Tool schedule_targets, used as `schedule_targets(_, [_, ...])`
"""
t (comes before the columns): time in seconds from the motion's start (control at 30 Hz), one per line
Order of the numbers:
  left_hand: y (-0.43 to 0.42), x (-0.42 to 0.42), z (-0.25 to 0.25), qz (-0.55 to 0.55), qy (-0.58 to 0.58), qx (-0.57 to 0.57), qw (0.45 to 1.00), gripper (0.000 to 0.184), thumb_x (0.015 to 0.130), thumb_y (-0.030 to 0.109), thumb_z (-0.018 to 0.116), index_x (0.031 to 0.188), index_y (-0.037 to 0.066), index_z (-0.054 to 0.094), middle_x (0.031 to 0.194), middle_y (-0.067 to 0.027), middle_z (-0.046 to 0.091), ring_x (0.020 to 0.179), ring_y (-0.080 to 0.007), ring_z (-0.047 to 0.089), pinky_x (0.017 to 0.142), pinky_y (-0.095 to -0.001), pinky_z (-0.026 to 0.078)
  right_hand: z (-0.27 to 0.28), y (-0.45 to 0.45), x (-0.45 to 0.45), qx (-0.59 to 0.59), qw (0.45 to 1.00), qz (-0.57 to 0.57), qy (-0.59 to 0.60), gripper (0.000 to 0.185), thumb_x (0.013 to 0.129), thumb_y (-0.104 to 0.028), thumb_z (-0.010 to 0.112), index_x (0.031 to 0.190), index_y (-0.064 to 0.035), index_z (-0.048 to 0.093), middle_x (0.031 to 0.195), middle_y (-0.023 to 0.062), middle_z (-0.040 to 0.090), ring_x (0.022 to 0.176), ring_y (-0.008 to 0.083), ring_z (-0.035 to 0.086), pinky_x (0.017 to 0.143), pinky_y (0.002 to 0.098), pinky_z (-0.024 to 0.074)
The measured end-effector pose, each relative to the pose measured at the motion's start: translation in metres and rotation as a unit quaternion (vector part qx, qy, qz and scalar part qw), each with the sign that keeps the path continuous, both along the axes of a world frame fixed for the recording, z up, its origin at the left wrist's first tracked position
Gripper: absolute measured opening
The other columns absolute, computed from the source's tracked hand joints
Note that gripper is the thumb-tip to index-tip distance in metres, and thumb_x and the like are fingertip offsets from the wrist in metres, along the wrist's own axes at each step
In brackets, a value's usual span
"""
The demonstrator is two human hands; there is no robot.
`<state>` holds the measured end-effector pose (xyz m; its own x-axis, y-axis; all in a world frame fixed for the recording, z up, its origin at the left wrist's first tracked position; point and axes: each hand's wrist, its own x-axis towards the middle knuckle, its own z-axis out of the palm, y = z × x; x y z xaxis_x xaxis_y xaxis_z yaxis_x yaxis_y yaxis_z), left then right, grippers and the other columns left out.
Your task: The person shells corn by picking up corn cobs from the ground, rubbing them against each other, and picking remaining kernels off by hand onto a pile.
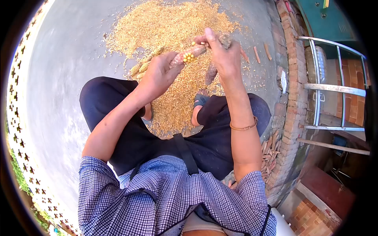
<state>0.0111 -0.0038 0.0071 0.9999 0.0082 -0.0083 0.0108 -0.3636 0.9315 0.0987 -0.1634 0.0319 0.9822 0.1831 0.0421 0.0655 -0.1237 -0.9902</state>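
Observation:
My left hand is closed around the lower end of a corn cob, mostly stripped, with a small patch of yellow kernels left near its middle. At the cob's far end is my right hand, its thumb raised. A bare, darker cob sticks out below the right palm, and a rough cob end shows above the fingers. Whether these are one cob cannot be made out. Under both hands lies a wide spread of loose corn kernels. Several unshelled ears lie beside the left hand.
Stripped cobs are heaped by the low brick edge on the right. A metal railing stands beyond it. A few loose cobs lie on the concrete floor. My sandalled foot rests beside the kernels.

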Motion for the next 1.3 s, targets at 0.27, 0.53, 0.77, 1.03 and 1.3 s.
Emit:
schedule_targets(0.27, [0.002, -0.005, 0.008, 0.016, 0.183, -0.235, 0.954, 0.018, 0.097, 0.014, 0.055, 0.088, -0.001, 0.057, 0.058, 0.0026, 0.044, 0.051, -0.0058, 0.045, 0.043, -0.0245, 0.035, -0.003, 0.019, -0.034, -0.279, 0.864, 0.124, -0.401, 0.035, 0.08, -0.037, 0.076, 0.083, -0.0031, 0.067, 0.077, 0.0124, 0.064, 0.078, 0.0279, 0.061, 0.067, 0.0407, 0.0456])
schedule_targets(0.53, [-0.001, -0.008, -0.027, -0.075, -0.119, 0.091, 0.986, 0.025, 0.084, -0.001, 0.054, 0.109, -0.005, 0.052, 0.067, -0.0191, 0.061, 0.065, -0.0351, 0.065, 0.058, -0.0438, 0.048, 0.009, 0.045, -0.034, -0.378, 0.901, 0.021, -0.212, 0.034, 0.08, -0.034, 0.074, 0.07, -0.0017, 0.068, 0.062, 0.0138, 0.062, 0.061, 0.028, 0.062, 0.063, 0.0394, 0.048])
schedule_targets(0.77, [-0.005, -0.007, -0.025, -0.048, -0.118, 0.248, 0.96, 0.024, 0.091, 0.01, 0.06, 0.11, 0.0, 0.049, 0.069, -0.0178, 0.06, 0.062, -0.0358, 0.061, 0.054, -0.0425, 0.046, -0.01, 0.023, 0.008, 0.038, 0.988, 0.074, 0.127, 0.041, 0.09, -0.032, 0.064, 0.075, 0.0056, 0.069, 0.074, 0.0151, 0.071, 0.064, 0.0218, 0.067, 0.064, 0.0354, 0.0534])
schedule_targets(1.03, [0.006, 0.0, 0.018, 0.0, 0.256, -0.408, 0.876, 0.013, 0.1, 0.019, 0.055, 0.102, 0.009, 0.048, 0.06, 0.0078, 0.032, 0.047, -0.0027, 0.028, 0.042, -0.0203, 0.021, -0.006, 0.015, -0.013, -0.044, 0.963, 0.013, -0.266, 0.03, 0.087, -0.031, 0.072, 0.082, -0.0012, 0.07, 0.09, 0.0106, 0.073, 0.089, 0.0241, 0.067, 0.081, 0.0366, 0.0524])
schedule_targets(1.3, [0.011, -0.014, 0.007, -0.07, 0.248, -0.265, 0.929, 0.002, 0.099, 0.008, 0.047, 0.097, 0.008, 0.046, 0.063, 0.0039, 0.04, 0.049, -0.0045, 0.035, 0.042, -0.0216, 0.024, 0.001, 0.027, -0.04, -0.318, 0.868, 0.089, -0.37, 0.035, 0.078, -0.038, 0.075, 0.072, -0.0054, 0.064, 0.066, 0.0091, 0.058, 0.068, 0.0262, 0.058, 0.064, 0.0379, 0.0455])
